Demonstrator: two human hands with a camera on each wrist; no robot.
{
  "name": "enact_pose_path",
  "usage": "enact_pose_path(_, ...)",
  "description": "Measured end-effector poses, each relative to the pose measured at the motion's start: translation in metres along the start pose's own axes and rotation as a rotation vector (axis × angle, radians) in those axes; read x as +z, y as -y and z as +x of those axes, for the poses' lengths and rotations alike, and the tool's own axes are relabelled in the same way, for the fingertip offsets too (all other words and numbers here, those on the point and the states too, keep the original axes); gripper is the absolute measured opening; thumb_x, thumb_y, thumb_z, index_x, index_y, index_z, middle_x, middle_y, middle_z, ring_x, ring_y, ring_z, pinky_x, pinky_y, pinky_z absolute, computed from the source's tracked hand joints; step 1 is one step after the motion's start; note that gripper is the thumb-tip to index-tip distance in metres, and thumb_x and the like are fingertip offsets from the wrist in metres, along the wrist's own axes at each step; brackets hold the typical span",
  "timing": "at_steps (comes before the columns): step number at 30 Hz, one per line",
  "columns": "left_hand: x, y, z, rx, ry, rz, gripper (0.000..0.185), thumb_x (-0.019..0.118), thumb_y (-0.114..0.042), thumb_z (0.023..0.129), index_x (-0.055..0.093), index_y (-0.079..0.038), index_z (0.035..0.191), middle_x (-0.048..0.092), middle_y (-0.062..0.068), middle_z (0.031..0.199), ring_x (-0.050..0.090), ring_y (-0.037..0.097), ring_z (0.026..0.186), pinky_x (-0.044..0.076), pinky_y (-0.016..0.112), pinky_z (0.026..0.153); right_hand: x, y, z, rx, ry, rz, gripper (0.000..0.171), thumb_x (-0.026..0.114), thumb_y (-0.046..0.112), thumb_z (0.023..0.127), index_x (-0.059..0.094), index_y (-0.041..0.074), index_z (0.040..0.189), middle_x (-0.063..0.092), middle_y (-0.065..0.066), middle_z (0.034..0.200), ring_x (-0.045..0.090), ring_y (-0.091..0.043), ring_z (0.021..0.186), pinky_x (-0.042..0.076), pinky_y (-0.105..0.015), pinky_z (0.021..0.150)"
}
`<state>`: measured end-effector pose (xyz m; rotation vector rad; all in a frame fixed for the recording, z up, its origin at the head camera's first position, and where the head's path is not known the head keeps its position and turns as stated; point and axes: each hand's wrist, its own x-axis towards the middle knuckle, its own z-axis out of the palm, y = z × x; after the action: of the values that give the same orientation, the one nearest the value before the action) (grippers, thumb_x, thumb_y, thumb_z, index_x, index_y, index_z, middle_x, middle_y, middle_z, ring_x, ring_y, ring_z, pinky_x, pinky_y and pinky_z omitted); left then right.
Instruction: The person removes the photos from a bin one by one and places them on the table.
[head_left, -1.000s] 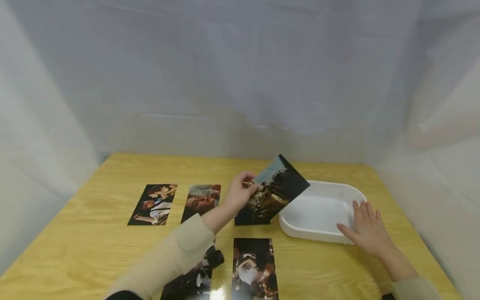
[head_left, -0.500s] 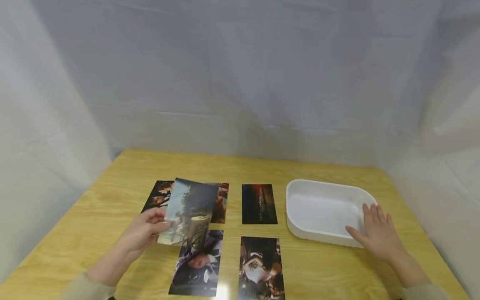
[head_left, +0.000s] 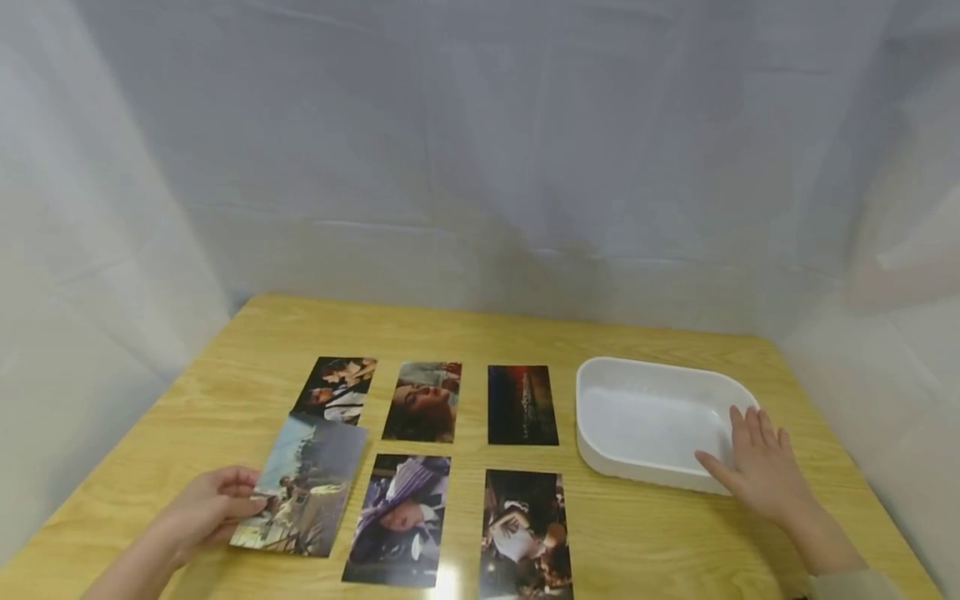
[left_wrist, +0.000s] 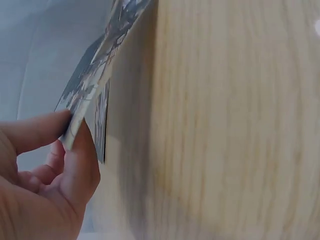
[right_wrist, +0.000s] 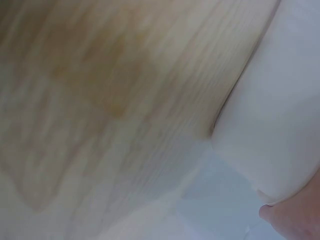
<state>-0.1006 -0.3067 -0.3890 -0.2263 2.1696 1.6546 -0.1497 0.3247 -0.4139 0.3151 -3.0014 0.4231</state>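
My left hand (head_left: 213,510) pinches a photo print (head_left: 303,492) with sky and a crowd by its left edge, thumb on the picture side. In the left wrist view the print (left_wrist: 95,82) is tilted above the wood, held between thumb and fingers. Its top edge overlaps a dark photo of people (head_left: 337,387) in the head view. My right hand (head_left: 767,471) rests with spread fingers on the right rim of a white oval-cornered tray (head_left: 652,421). The right wrist view shows the tray's outer wall (right_wrist: 270,110) with part of the hand (right_wrist: 300,210) at its edge.
Other photos lie in rows on the wooden table (head_left: 637,542): a face close-up (head_left: 423,402), a dark red-and-blue one (head_left: 522,406), a purple-striped one (head_left: 401,521) and one with a white shape (head_left: 525,533). White sheeting (head_left: 480,167) surrounds the table's back and sides.
My left hand has carried the print from beside the tray leftward and toward me, lowering it at the front left. The right hand stays on the tray's rim. The view has shifted slightly.
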Motion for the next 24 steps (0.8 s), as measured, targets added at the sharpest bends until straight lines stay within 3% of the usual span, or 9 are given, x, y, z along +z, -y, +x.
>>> enact_pose_path(4, 0.004, 0.005, 0.001, 0.018, -0.101, 0.224, 0.023, 0.061, 0.002, 0.077, 0.046, 0.01, 0.093, 0.048, 0.004, 0.073, 0.038, 0.007, 0.048, 0.037, 0.021, 0.043, 0.0, -0.001, 0.001, -0.002, -0.004, -0.006, 0.086, 0.044, 0.047, 0.088, 0.011, -0.02, 0.13, 0.009, -0.044, 0.13, 0.003, -0.053, 0.122, -0.002, -0.063, 0.093)
enact_pose_path(8, 0.01, 0.007, 0.001, 0.08, -0.188, 0.516, 0.023, 0.069, -0.001, 0.07, 0.051, 0.007, 0.082, 0.049, 0.003, 0.067, 0.046, 0.013, 0.057, 0.041, 0.025, 0.05, 0.0, -0.003, 0.001, -0.007, -0.018, -0.014, 0.086, 0.045, 0.047, 0.087, 0.013, -0.021, 0.129, 0.011, -0.044, 0.129, 0.005, -0.054, 0.121, 0.0, -0.064, 0.092)
enact_pose_path(12, 0.012, 0.004, 0.004, 0.078, -0.217, 0.731, 0.024, 0.073, -0.006, 0.066, 0.054, 0.004, 0.077, 0.05, 0.002, 0.067, 0.046, 0.015, 0.063, 0.039, 0.029, 0.057, 0.0, -0.003, 0.0, -0.007, -0.03, -0.019, 0.085, 0.046, 0.047, 0.087, 0.015, -0.021, 0.129, 0.014, -0.045, 0.128, 0.008, -0.054, 0.12, 0.001, -0.064, 0.092)
enact_pose_path(24, 0.012, 0.002, 0.007, 0.002, -0.139, 0.83, 0.024, 0.073, -0.01, 0.068, 0.053, 0.001, 0.073, 0.049, 0.002, 0.065, 0.045, 0.016, 0.061, 0.039, 0.032, 0.056, -0.001, -0.005, -0.007, 0.004, -0.029, -0.017, 0.085, 0.045, 0.046, 0.087, 0.014, -0.02, 0.13, 0.014, -0.044, 0.129, 0.007, -0.053, 0.121, -0.001, -0.063, 0.093)
